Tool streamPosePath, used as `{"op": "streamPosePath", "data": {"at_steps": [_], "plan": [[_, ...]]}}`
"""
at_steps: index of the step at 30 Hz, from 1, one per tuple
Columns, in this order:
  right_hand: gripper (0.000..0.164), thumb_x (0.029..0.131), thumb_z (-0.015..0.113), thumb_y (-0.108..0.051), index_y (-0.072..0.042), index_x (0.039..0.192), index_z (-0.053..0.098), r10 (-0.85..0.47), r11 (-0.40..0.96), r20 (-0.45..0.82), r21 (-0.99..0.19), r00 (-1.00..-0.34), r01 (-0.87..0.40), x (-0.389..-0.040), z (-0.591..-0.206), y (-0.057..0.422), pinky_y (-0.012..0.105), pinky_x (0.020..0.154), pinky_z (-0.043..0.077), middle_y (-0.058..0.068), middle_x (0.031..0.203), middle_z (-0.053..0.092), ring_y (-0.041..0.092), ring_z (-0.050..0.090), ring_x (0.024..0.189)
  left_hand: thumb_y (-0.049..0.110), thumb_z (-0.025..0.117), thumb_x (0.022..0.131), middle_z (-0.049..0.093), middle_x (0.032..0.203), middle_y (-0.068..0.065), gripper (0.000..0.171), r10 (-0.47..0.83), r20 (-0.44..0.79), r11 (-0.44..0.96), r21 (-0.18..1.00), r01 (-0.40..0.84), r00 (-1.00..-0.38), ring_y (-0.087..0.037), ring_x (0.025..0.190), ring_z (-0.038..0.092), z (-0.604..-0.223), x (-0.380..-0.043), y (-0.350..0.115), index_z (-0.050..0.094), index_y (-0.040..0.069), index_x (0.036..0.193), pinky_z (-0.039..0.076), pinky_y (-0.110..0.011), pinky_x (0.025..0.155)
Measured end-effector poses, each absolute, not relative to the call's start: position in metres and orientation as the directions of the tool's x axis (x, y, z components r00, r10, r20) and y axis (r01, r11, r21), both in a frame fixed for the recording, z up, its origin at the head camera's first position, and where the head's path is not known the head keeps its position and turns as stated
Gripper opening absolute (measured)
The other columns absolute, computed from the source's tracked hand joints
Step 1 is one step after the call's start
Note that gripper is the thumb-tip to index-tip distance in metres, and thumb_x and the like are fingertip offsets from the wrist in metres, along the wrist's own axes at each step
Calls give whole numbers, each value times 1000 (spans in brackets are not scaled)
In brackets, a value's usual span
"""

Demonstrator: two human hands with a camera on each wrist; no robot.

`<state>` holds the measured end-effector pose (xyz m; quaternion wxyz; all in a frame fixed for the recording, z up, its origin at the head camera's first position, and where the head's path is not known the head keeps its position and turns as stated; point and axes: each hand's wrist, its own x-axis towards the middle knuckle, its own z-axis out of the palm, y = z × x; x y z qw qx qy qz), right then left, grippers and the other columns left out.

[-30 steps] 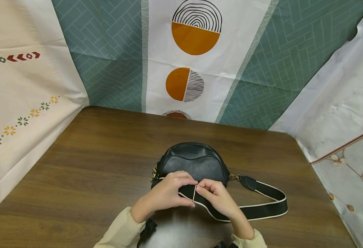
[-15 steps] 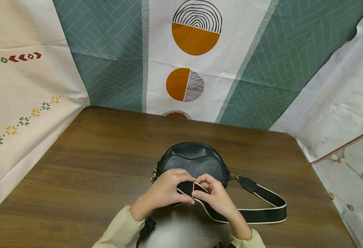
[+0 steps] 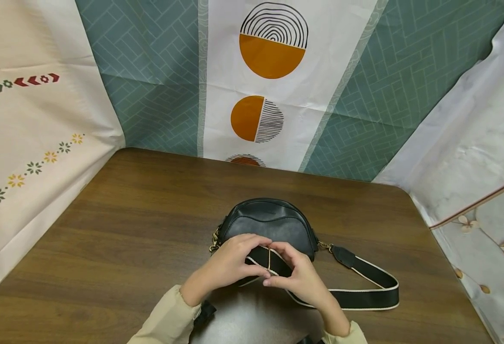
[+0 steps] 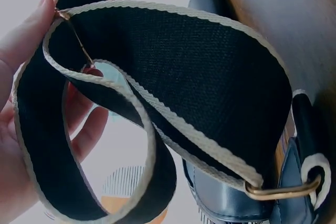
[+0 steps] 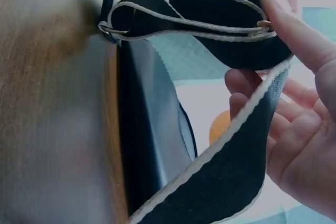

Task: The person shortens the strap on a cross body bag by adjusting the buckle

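we've got a left hand (image 3: 230, 263) with fingers pinching the gold slider (image 3: 269, 259) on a black strap (image 3: 364, 299), black bag (image 3: 273, 227) just behind on the table (image 3: 140, 229), right hand (image 3: 303, 277) fingers kinda curved round that strap

The head view is evenly lit, with pale glare on the near tabletop (image 3: 243, 321), while both wrist views look hazy and washed-out.

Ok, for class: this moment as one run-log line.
left grip: holding webbing strap at slider | right grip: curled around strap | shoulder bag: on table
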<state>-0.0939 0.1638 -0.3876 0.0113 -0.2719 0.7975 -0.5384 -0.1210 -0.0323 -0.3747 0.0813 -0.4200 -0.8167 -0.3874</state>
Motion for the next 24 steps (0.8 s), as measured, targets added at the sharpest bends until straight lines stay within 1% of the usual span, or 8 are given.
{"op": "streamPosePath", "data": {"at_steps": [1, 3, 5, 8, 13, 17, 21, 24], "plan": [[54, 68, 77, -11, 0, 113, 51, -431, 284, 292, -854, -854, -435, -94, -389, 163, 25, 81, 44, 10, 106, 59, 16, 56, 96, 30, 73, 72, 60, 105, -4, 50, 622, 458, 347, 567, 747, -636, -13, 97, 55, -375, -121, -32, 58, 2, 111, 42, -25, 84], [53, 66, 78, -9, -1, 112, 53, -409, 290, 322, -841, -854, -456, -95, -390, 161, 27, 75, 46, 8, 102, 61, 16, 57, 89, 29, 73, 72, 60, 105, -4, 49, 617, 459, 344, 573, 743, -640, -13, 96, 55, -375, -121, -32, 59, 3, 111, 43, -25, 83], [51, 65, 78, -6, -2, 110, 54, -387, 300, 340, -833, -857, -465, -95, -391, 159, 27, 71, 47, 7, 100, 61, 14, 58, 86, 29, 73, 73, 60, 105, -4, 48, 613, 460, 340, 581, 740, -643, -12, 96, 55, -375, -121, -32, 59, 3, 110, 43, -24, 82], [50, 62, 79, -1, -1, 106, 55, -362, 312, 375, -814, -853, -490, -93, -387, 155, 28, 67, 48, 9, 99, 61, 12, 58, 84, 31, 71, 74, 60, 105, -4, 48, 614, 458, 329, 592, 736, -643, -13, 96, 55, -376, -121, -32, 58, 3, 111, 43, -24, 82], [45, 61, 77, 5, 4, 98, 53, -357, 322, 438, -772, -825, -549, -86, -372, 148, 28, 61, 48, 12, 90, 62, 12, 58, 77, 30, 71, 75, 60, 105, -5, 46, 629, 447, 292, 623, 725, -637, -13, 98, 54, -377, -122, -32, 58, 3, 110, 43, -25, 83], [42, 60, 77, 7, 4, 94, 51, -362, 312, 463, -758, -809, -573, -84, -366, 146, 27, 56, 47, 11, 83, 62, 11, 56, 70, 29, 71, 75, 60, 105, -4, 44, 645, 449, 250, 640, 726, -618, -12, 98, 53, -378, -123, -32, 59, 4, 109, 42, -24, 84], [42, 61, 76, 8, 4, 93, 50, -375, 258, 487, -762, -789, -594, -85, -369, 147, 26, 52, 45, 12, 81, 62, 10, 54, 68, 28, 72, 75, 60, 103, -2, 43, 657, 460, 225, 638, 737, -598, -11, 98, 53, -378, -124, -33, 59, 4, 108, 42, -23, 84], [41, 62, 76, 7, 3, 94, 50, -375, 256, 487, -764, -789, -593, -86, -370, 148, 26, 50, 45, 10, 79, 62, 10, 54, 65, 29, 72, 75, 59, 102, 0, 42, 660, 455, 233, 632, 739, -598, -10, 96, 53, -378, -125, -35, 60, 5, 107, 41, -22, 82]]}}
